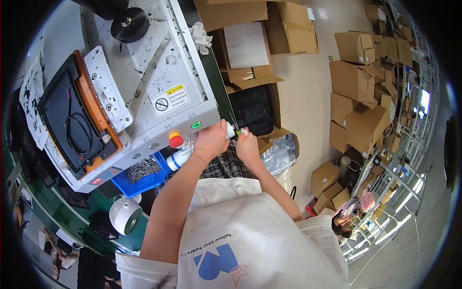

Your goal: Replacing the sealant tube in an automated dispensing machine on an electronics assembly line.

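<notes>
My left hand (211,138) is closed around a white cartridge-like tube (180,158) with blue bands, held just in front of the machine's panel. The tube's narrow end (230,130) points toward my right hand. Close against that end, my right hand (247,146) is closed on a slim tool with a yellow-green part (237,132). A thin dark piece sticks up past the fingers. The tool's kind is too small to make out.
The white machine (211,113) carries a red-and-yellow stop button (176,140) and a lit green button (196,125). An orange fixture (102,130) holds a black frame (65,103). A blue bin (159,174) contains small metal parts. A fan (126,214) and open cartons (291,29) stand nearby.
</notes>
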Tool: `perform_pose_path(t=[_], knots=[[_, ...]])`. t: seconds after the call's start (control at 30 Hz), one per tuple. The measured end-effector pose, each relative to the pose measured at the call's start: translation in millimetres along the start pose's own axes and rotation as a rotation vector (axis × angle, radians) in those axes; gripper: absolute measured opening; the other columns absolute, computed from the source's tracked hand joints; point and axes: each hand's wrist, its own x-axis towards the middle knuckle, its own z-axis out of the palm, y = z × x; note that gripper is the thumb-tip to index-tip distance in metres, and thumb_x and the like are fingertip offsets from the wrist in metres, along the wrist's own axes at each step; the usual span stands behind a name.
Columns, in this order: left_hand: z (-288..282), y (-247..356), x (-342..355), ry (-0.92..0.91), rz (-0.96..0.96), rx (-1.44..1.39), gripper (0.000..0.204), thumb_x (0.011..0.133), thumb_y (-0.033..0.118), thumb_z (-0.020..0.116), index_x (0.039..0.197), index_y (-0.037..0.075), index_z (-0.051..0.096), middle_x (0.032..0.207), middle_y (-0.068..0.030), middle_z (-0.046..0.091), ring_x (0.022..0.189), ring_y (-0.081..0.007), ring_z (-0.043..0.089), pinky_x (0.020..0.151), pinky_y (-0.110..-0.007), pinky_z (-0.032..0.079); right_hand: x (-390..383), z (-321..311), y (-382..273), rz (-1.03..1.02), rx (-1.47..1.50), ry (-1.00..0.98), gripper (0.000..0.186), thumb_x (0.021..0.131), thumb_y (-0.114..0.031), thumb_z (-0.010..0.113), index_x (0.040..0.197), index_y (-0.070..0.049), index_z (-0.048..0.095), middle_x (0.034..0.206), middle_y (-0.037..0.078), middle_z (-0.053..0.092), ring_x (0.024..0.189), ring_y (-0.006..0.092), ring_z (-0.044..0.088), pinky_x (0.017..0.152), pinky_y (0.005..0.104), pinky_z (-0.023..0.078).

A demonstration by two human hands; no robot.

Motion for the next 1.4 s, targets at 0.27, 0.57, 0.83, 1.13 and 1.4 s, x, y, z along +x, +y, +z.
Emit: perform_pose_path(t=[0.27,0.57,0.83,1.13,1.4], knots=[[0,0,3,0.05,0.033,0.013,0.042,0.069,0.026,0.072,0.095,0.002,0.051,0.099,-0.0148,0.053,0.094,-0.0327,0.058,0.077,-0.042,0.049,-24,-2,32,-0.016,-0.06,-0.008,0.044,0.094,-0.03,0.037,0.092,0.008,0.06,0.087,0.033,0.062,0.086,0.0488,0.06,0.081,0.0551,0.047],[-2,1,3,0.017,0.002,-0.002,0.044,0.068,0.027,0.073,0.095,0.002,0.051,0.098,-0.0137,0.054,0.095,-0.0319,0.058,0.078,-0.042,0.049,-15,0,29,-0.023,-0.075,-0.02,0.043,0.094,-0.029,0.038,0.091,0.009,0.059,0.088,0.032,0.062,0.083,0.0485,0.06,0.075,0.0545,0.048],[-3,1,1,0.0,-0.023,0.006,0.041,0.068,0.027,0.072,0.094,0.003,0.051,0.095,-0.0129,0.054,0.093,-0.0317,0.058,0.076,-0.042,0.049,7,6,23,0.014,0.047,-0.133,0.051,0.097,-0.035,0.036,0.084,0.008,0.059,0.082,0.031,0.062,0.08,0.0456,0.061,0.072,0.0527,0.047],[0,-1,2,0.066,0.001,0.053,0.04,0.067,0.027,0.073,0.091,0.004,0.05,0.091,-0.0105,0.053,0.088,-0.0284,0.058,0.072,-0.039,0.05,12,-19,22,0.189,0.884,-0.673,0.046,0.097,-0.05,0.042,0.077,-0.01,0.05,0.06,-0.006,0.036,0.051,0.0045,0.028,0.046,0.0219,0.025],[4,0,2,0.101,0.018,0.073,0.042,0.066,0.028,0.074,0.091,0.004,0.05,0.091,-0.0097,0.052,0.088,-0.027,0.058,0.07,-0.038,0.05,16,-25,24,0.116,0.852,-0.693,0.05,0.096,-0.051,0.046,0.081,-0.004,0.055,0.057,-0.004,0.037,0.05,0.0061,0.035,0.046,0.0208,0.025]])
